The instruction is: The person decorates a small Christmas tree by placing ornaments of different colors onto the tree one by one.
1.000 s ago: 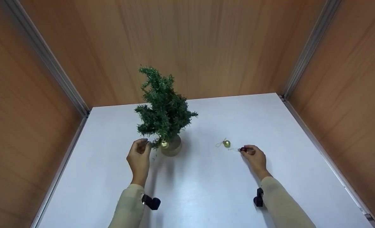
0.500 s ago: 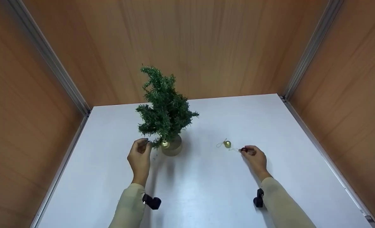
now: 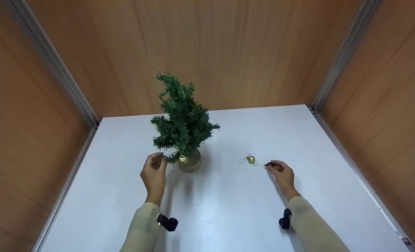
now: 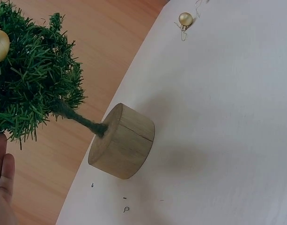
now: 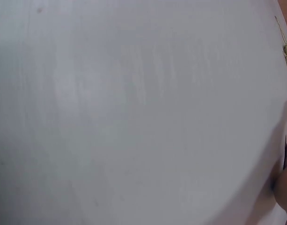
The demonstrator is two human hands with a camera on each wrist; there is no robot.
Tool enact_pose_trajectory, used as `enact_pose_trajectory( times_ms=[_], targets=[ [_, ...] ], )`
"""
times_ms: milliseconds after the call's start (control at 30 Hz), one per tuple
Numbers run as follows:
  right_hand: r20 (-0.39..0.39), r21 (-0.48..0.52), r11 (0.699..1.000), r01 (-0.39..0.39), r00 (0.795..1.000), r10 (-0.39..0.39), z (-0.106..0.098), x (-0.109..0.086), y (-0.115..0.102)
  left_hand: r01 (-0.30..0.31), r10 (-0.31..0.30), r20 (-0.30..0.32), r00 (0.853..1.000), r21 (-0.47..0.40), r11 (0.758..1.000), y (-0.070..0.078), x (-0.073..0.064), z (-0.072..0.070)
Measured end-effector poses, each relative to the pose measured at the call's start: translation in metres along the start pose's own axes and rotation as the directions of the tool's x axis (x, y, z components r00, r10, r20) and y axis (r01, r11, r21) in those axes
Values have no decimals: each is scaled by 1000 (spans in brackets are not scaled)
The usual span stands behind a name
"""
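A small artificial Christmas tree [image 3: 182, 120] stands on a round wooden base [image 4: 124, 143]. One gold bauble [image 3: 183, 160] hangs from its low front branch. My left hand [image 3: 154, 175] is at that branch's left end, thumb and fingertips pinching the tip; in the left wrist view only part of the hand [image 4: 3, 180] shows beside the needles. On the right, my right hand [image 3: 282, 176] pinches a dark red bauble [image 3: 270, 164] low over the table, its thread trailing left. Another gold bauble [image 3: 251, 159] with a loop lies just left of it.
The white table [image 3: 214, 210] has a wooden panel [image 3: 249, 52] behind it and panels on both sides, joined by metal rails. Tiny dark bits [image 4: 126, 209] lie near the base. Each sleeve carries a black wrist camera [image 3: 167, 223].
Both hands keep their places and grips. The whole head view has shifted only very slightly.
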State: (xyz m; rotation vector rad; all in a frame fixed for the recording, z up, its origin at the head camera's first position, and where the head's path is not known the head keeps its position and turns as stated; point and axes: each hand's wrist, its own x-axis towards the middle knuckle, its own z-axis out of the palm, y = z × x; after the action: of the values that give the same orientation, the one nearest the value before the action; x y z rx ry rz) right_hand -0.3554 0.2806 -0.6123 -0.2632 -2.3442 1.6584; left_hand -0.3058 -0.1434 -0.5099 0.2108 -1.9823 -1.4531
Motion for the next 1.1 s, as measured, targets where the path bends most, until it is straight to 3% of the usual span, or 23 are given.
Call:
enact_pose_trajectory(
  times_ms=[333,733,1100],
  targets=[
    [28,17,1000,-10,1000,10,-5,-3,-6,-2,2,11,1000,43,999,-1,1,-1],
    [57,90,995,-32,998,27,-6,-5,-14,-29,29,20,999,9,1000,4,6,-2],
    [19,98,995,18,1000,-20,-4,0,-25,-21,21,14,1000,14,1000,7,11,-3]
  ],
)
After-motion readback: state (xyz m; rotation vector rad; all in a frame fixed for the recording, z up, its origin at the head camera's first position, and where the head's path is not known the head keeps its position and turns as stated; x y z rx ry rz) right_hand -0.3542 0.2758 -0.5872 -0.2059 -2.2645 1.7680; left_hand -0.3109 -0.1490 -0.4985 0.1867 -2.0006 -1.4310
